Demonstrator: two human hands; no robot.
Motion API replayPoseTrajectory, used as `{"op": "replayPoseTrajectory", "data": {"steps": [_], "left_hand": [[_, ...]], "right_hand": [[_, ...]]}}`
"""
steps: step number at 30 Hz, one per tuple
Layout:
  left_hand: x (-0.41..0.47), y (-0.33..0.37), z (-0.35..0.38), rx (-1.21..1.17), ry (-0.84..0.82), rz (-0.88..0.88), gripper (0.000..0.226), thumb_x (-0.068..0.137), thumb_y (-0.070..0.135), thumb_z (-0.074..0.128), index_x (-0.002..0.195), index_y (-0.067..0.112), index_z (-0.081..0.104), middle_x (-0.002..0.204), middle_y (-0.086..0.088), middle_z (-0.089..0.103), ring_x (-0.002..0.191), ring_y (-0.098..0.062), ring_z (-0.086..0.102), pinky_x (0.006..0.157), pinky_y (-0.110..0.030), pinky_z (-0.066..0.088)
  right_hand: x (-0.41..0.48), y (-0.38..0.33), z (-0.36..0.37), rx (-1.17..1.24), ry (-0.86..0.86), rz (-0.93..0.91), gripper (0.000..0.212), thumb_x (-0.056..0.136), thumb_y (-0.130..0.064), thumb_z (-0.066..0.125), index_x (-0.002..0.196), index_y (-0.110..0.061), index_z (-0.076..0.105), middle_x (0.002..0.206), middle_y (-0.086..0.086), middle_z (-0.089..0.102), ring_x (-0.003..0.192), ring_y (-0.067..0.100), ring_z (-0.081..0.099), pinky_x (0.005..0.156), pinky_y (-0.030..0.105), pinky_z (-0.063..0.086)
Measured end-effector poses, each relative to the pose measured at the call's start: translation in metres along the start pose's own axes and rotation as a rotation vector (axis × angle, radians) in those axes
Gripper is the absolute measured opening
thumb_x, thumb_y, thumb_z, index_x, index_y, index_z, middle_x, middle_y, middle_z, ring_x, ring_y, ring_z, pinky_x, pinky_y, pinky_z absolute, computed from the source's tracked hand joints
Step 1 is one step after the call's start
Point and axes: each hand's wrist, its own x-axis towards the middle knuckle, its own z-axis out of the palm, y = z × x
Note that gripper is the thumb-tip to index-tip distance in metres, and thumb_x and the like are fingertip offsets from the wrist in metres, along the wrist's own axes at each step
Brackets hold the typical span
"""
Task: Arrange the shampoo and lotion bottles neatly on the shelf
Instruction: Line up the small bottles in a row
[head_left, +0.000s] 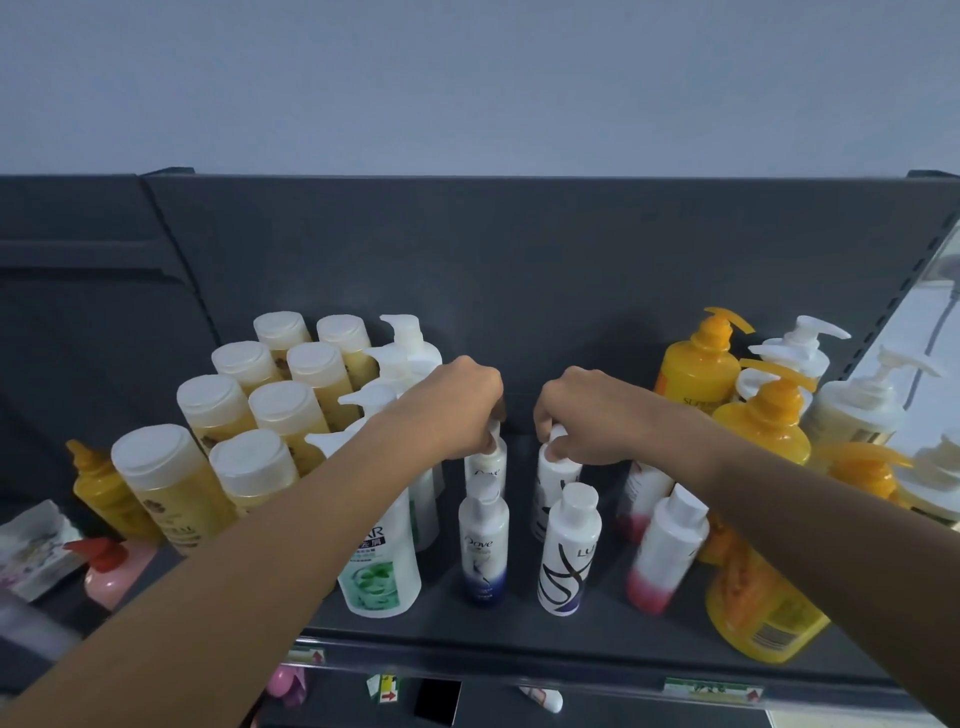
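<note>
From above, the left hand (457, 405) pinches a rear small bottle (487, 464) by its cap, the right hand (587, 415) the neighbouring bottle (558, 472).

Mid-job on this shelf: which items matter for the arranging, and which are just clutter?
Job: left hand gripping rear white plastic Dove bottle; right hand gripping rear white black-swirled bottle; yellow flip-cap bottles; dark grey metal shelf.
Lying about: green price tag; small white tube under the shelf; white patterned packets, far left.

There are eight pale yellow bottles (283, 415) with flat white caps (283, 326). Six small white bottles (569, 551) stand in the middle. There is one pink bottle (111, 579) with a red pump (101, 552).
</note>
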Motion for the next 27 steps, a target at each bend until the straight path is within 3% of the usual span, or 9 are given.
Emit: {"op": "replayPoseTrajectory", "data": {"steps": [7, 11, 16, 19, 21, 23, 24, 26, 27], "left_hand": [[-0.004, 0.008, -0.001, 0.001, 0.012, -0.016, 0.044, 0.080, 0.048, 0.078, 0.114, 0.021, 0.074, 0.102, -0.005, 0.071, 0.091, -0.027, 0.068, 0.077, -0.040, 0.060], [0.002, 0.033, -0.007, -0.028, 0.098, 0.050, 0.048, 0.085, 0.048, 0.072, 0.127, 0.025, 0.068, 0.111, -0.004, 0.070, 0.098, -0.029, 0.067, 0.078, -0.038, 0.057], [0.020, 0.086, -0.013, -0.077, 0.137, 0.172, 0.033, 0.087, 0.044, 0.069, 0.116, 0.030, 0.071, 0.100, -0.001, 0.068, 0.087, -0.029, 0.066, 0.074, -0.041, 0.058], [0.027, 0.116, -0.012, -0.093, 0.111, 0.261, 0.018, 0.086, 0.035, 0.067, 0.102, 0.027, 0.071, 0.086, 0.002, 0.065, 0.077, -0.026, 0.064, 0.062, -0.036, 0.053], [0.031, 0.131, -0.011, -0.098, 0.074, 0.287, 0.011, 0.085, 0.022, 0.063, 0.094, 0.024, 0.069, 0.082, 0.002, 0.061, 0.072, -0.025, 0.061, 0.055, -0.031, 0.044], [0.033, 0.140, -0.010, -0.085, 0.027, 0.287, 0.010, 0.084, 0.012, 0.059, 0.086, 0.021, 0.064, 0.080, 0.001, 0.059, 0.067, -0.021, 0.058, 0.050, -0.029, 0.038], [0.034, 0.142, -0.009, -0.081, 0.006, 0.289, 0.013, 0.085, 0.010, 0.059, 0.083, 0.023, 0.061, 0.078, 0.003, 0.057, 0.064, -0.018, 0.055, 0.049, -0.027, 0.036], [0.035, 0.143, -0.006, -0.101, -0.020, 0.287, 0.020, 0.087, 0.009, 0.059, 0.085, 0.029, 0.062, 0.075, 0.007, 0.053, 0.062, -0.014, 0.052, 0.048, -0.024, 0.032], [0.036, 0.142, -0.005, -0.125, -0.025, 0.282, 0.022, 0.087, 0.010, 0.060, 0.091, 0.031, 0.065, 0.076, 0.007, 0.053, 0.063, -0.014, 0.053, 0.048, -0.022, 0.033]], "right_hand": [[-0.010, 0.001, -0.012, -0.010, 0.011, -0.022, 0.032, 0.089, -0.035, 0.075, 0.117, -0.022, 0.074, 0.112, -0.002, 0.072, 0.101, 0.022, 0.067, 0.082, 0.034, 0.055], [-0.037, 0.016, -0.021, -0.039, 0.054, 0.001, 0.029, 0.088, -0.036, 0.076, 0.115, -0.025, 0.075, 0.096, -0.008, 0.068, 0.088, 0.014, 0.064, 0.069, 0.028, 0.046], [-0.087, 0.037, -0.024, -0.056, -0.014, 0.044, 0.031, 0.090, -0.037, 0.073, 0.117, -0.023, 0.074, 0.106, -0.005, 0.073, 0.099, 0.016, 0.066, 0.076, 0.029, 0.050], [-0.102, 0.042, -0.020, -0.052, -0.044, 0.070, 0.023, 0.091, -0.036, 0.069, 0.105, -0.020, 0.078, 0.098, -0.001, 0.076, 0.094, 0.020, 0.068, 0.074, 0.033, 0.052], [-0.107, 0.046, -0.015, -0.036, -0.039, 0.080, 0.021, 0.092, -0.035, 0.067, 0.083, -0.019, 0.077, 0.080, -0.001, 0.072, 0.078, 0.020, 0.065, 0.067, 0.035, 0.051], [-0.110, 0.046, -0.012, -0.006, -0.035, 0.065, 0.037, 0.092, -0.038, 0.068, 0.059, -0.025, 0.062, 0.065, -0.007, 0.059, 0.062, 0.012, 0.054, 0.057, 0.029, 0.042], [-0.111, 0.047, -0.010, 0.002, -0.036, 0.061, 0.035, 0.091, -0.040, 0.070, 0.060, -0.025, 0.062, 0.067, -0.009, 0.058, 0.064, 0.011, 0.054, 0.057, 0.028, 0.038], [-0.112, 0.047, -0.007, 0.001, -0.025, 0.033, 0.023, 0.087, -0.040, 0.073, 0.088, -0.018, 0.077, 0.089, -0.005, 0.068, 0.083, 0.016, 0.062, 0.062, 0.026, 0.038], [-0.111, 0.047, -0.004, 0.008, -0.022, 0.015, 0.028, 0.086, -0.038, 0.074, 0.102, -0.016, 0.078, 0.100, -0.002, 0.070, 0.088, 0.017, 0.062, 0.060, 0.023, 0.036]]}}
